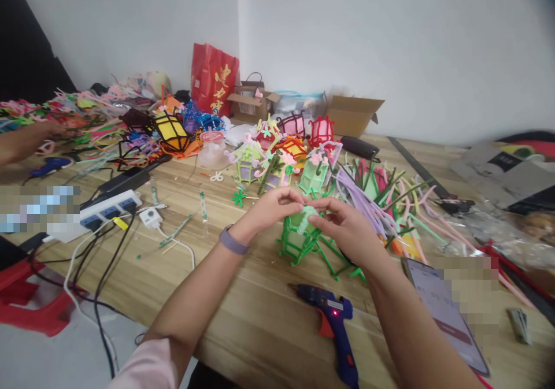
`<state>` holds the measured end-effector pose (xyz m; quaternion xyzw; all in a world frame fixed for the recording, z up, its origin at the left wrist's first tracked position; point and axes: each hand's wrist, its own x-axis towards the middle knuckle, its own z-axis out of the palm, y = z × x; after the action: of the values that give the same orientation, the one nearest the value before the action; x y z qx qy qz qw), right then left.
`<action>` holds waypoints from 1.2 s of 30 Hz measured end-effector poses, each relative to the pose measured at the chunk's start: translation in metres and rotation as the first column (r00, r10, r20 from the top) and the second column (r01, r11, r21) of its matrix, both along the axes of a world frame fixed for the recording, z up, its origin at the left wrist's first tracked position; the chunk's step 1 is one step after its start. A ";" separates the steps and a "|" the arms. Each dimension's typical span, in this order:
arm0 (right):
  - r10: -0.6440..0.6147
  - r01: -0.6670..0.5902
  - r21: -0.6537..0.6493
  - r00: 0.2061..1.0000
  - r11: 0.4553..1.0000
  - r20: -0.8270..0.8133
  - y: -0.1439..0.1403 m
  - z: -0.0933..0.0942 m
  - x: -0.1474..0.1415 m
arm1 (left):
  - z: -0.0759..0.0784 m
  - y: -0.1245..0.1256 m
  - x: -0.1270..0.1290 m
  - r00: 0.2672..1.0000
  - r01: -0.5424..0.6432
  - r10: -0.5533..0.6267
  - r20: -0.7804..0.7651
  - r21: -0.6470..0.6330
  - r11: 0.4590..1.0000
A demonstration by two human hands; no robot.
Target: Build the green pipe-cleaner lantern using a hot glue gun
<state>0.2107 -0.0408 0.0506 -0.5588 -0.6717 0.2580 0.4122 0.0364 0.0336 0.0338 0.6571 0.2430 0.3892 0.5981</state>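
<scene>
Head view, left hand (273, 207): fingers pinched on green lantern frame (300, 236).
Right hand (342, 227): fingers gripping its top.
Worktop (243, 308): blue glue gun (332, 325) near.

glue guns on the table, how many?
2. A blue glue gun lies near the table's front edge, below both hands; another blue glue gun lies far left by a co-worker's arm. Clutter may hide more.

Green pipe-cleaner lantern frame (299, 236), upright on the wooden table, pale green top piece.
</scene>
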 end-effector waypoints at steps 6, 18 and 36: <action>-0.007 0.006 0.019 0.999 1.000 0.044 0.002 0.004 0.009 | -0.003 0.004 0.009 0.991 -0.031 0.052 -0.127 0.164 0.986; 0.001 -0.002 -0.043 1.000 0.999 -0.030 0.005 -0.002 0.009 | 0.001 0.005 0.006 0.976 -0.071 0.117 -0.184 0.237 0.969; -0.002 -0.009 -0.101 0.994 0.995 -0.109 0.002 -0.001 0.009 | 0.018 -0.016 0.004 0.897 -0.172 0.336 -0.287 0.473 0.864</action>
<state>0.2195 -0.0388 0.0492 -0.5630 -0.6352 0.3226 0.4189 0.0402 0.0175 0.0516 0.7954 0.3407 0.3829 0.3235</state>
